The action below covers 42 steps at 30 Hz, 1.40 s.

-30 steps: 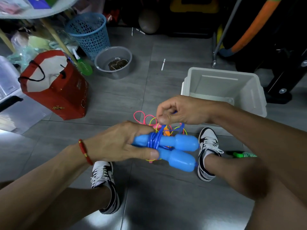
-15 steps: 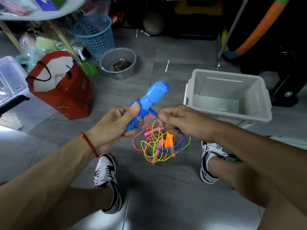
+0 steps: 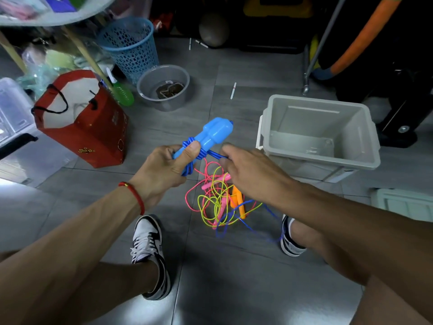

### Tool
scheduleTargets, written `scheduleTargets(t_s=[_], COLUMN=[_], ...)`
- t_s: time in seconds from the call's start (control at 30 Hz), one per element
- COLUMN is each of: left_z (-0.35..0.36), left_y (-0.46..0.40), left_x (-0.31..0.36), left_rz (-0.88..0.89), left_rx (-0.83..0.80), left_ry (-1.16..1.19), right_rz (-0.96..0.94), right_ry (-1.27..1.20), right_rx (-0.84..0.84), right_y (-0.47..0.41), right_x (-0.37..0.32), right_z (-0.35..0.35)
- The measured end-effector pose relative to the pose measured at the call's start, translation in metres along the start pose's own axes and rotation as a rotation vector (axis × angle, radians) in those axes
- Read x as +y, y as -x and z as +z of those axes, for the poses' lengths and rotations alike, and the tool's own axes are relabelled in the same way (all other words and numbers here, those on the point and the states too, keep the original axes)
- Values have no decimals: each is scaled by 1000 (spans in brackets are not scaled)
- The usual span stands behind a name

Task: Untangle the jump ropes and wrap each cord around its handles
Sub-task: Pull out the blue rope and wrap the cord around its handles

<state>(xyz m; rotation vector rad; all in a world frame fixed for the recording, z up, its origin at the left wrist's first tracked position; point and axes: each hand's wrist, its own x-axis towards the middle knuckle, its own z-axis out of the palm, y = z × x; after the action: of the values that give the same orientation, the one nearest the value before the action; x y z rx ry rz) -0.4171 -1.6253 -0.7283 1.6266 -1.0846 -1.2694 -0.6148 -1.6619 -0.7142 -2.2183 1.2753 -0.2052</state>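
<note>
Blue handles (image 3: 212, 134) with blue cord (image 3: 191, 158) wound around them are gripped by the left hand (image 3: 167, 168), just left of the grey bin (image 3: 321, 160). The right hand (image 3: 248, 167) pinches the loose cord beside them. Below the bin's near-left corner, the tangled ropes (image 3: 220, 202), pink, yellow and orange, lie on the floor.

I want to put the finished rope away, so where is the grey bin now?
In the head view the grey bin stands open on the floor at the right, just beyond the right hand and the tangled ropes.
</note>
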Motion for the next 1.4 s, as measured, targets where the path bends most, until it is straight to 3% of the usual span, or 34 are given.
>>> scheduleTargets(t_s=[0.17,0.33,0.43,0.5,0.73,0.93,1.03,1.17,1.4], left_z=[-5,-7,-9,-11,-4,11,19,18,5], left_y=[-1,-4,-6,-7,-8,-3,6,6,12], left_x=[-2,-6,-7,-7,-15,-6,-6,-4,-4], left_rz=[-21,104,150,213,461,604,672,804,885], left_rx=[-7,152,161,182,119,77,42,17,-238], left_ry=[33,-431,-655,-809,-1103,-1354,-1353,-1299,-1245], right_rz=[115,270,318,318,144,174,44,-46,-300], right_ry=[-289,-724,-803,-753,-186,-149,91,129,151], right_rx=[-26,-142,-215,-245,-349,-292,-145,-109,-393], right_y=[1,-1,1,2,2,-4,-3,-4,-16], right_x=[-7,-9,-15,-16,-16,-3,-1,1,18], right_z=[6,5,0,-7,-27,-33,-39,-45,-64])
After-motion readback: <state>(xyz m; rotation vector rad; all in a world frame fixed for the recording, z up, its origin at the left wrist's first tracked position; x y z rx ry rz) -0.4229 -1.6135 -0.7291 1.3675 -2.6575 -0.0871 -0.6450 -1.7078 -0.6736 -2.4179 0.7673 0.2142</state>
